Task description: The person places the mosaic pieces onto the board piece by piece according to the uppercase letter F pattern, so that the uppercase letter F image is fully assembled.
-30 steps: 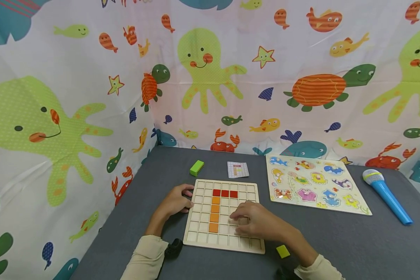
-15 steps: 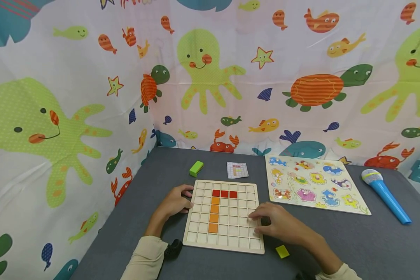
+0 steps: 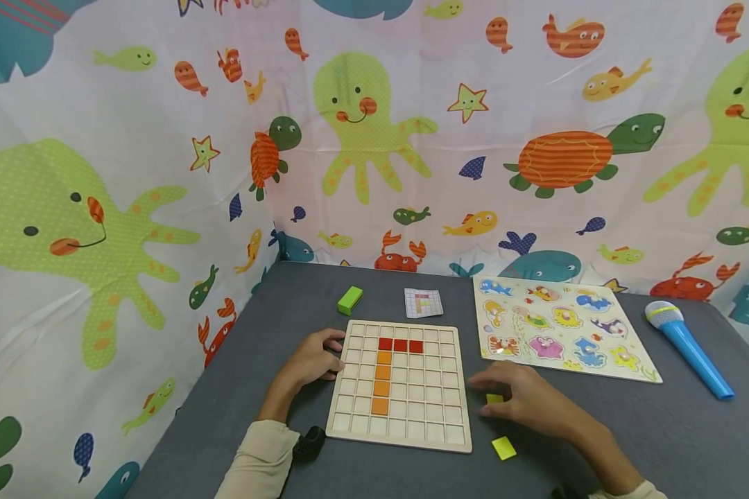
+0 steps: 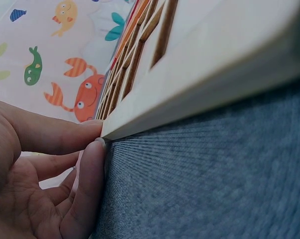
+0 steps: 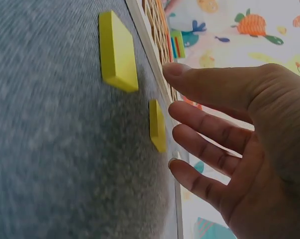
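A square wooden grid board point(image 3: 412, 433) lies on the dark table, with red tiles point(image 3: 401, 345) in a row and orange tiles point(image 3: 382, 381) in a column below them. My left hand point(image 3: 311, 359) pinches the board's left edge; in the left wrist view thumb and finger meet at that edge. To the right of the board my right hand point(image 3: 527, 398) hovers with spread, relaxed fingers. Between its thumb and fingers a yellow tile point(image 3: 494, 398) shows, lying on the table and apparently untouched. Nearer the front lies a second yellow tile point(image 3: 503, 448). Both tiles appear in the right wrist view.
Behind the board are a green block point(image 3: 350, 301) and a small pattern card point(image 3: 423, 303). An animal peg puzzle point(image 3: 568, 326) lies at the back right, beside a blue toy microphone point(image 3: 689, 350). A sea-animal curtain point(image 3: 374, 229) hangs behind and along the left.
My right hand has moved right, from over the grid board to the table beside it, uncovering the board's right side and hovering at a yellow tile. The left hand has stayed put.
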{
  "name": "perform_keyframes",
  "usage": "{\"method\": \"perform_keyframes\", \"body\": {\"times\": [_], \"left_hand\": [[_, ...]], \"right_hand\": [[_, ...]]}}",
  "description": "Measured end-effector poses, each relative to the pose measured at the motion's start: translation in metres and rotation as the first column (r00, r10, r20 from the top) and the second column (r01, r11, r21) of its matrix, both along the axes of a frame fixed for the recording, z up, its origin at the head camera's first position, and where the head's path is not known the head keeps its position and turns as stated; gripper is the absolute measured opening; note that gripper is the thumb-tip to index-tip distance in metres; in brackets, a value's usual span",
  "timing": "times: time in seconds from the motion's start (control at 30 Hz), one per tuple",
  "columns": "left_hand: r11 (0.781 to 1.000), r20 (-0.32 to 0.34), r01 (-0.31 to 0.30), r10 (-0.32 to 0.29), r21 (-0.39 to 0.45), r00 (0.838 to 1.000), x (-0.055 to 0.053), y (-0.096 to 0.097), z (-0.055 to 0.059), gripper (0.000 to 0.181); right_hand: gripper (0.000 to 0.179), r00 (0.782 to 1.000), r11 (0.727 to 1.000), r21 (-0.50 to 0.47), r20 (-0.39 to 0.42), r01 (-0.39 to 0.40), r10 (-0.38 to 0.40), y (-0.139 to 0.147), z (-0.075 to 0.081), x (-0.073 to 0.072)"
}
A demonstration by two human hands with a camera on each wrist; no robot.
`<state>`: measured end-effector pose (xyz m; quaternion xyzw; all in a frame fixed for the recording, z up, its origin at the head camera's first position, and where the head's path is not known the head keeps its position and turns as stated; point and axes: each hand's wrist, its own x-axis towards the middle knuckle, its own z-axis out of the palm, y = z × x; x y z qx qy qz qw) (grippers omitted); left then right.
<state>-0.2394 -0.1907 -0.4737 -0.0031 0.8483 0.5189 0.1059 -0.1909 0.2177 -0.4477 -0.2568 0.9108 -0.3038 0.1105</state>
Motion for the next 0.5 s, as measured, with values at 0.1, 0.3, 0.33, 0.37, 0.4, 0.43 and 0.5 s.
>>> {"method": "perform_keyframes", "body": {"times": [0.1,0.3,0.33,0.37,0.4,0.43,0.5], "left_hand": [[1.000,-0.005,0.000,0.000,-0.002,1.000,0.001,0.000,0.001,0.063],[1.000,-0.001,-0.005,0.005,-0.005,1.000,0.001,0.000,0.001,0.062],[1.000,0.001,-0.006,0.006,-0.004,1.000,0.001,0.000,0.001,0.062],[1.000,0.002,-0.005,0.005,-0.003,1.000,0.001,0.000,0.001,0.062],[1.000,0.002,-0.005,0.005,-0.003,1.000,0.001,0.000,0.001,0.062],[1.000,0.003,-0.005,0.005,-0.002,1.000,0.001,0.000,0.001,0.062],[1.000,0.003,-0.006,0.006,-0.004,1.000,0.001,0.000,0.000,0.062]], "right_hand": [[0.043,1.000,1.000,0.004,0.012,0.020,-0.020,0.004,0.000,0.000],[0.044,1.000,1.000,-0.014,-0.010,0.016,-0.016,0.011,-0.003,0.000],[0.044,1.000,1.000,-0.015,-0.009,0.018,-0.018,0.012,-0.004,0.000],[0.044,1.000,1.000,-0.015,-0.007,0.020,-0.020,0.013,-0.004,0.000],[0.044,1.000,1.000,-0.014,-0.003,0.022,-0.022,0.013,-0.005,-0.001],[0.043,1.000,1.000,-0.014,0.002,0.024,-0.024,0.014,-0.006,-0.001],[0.043,1.000,0.999,-0.014,0.012,0.028,-0.028,0.015,-0.006,-0.001]]}}
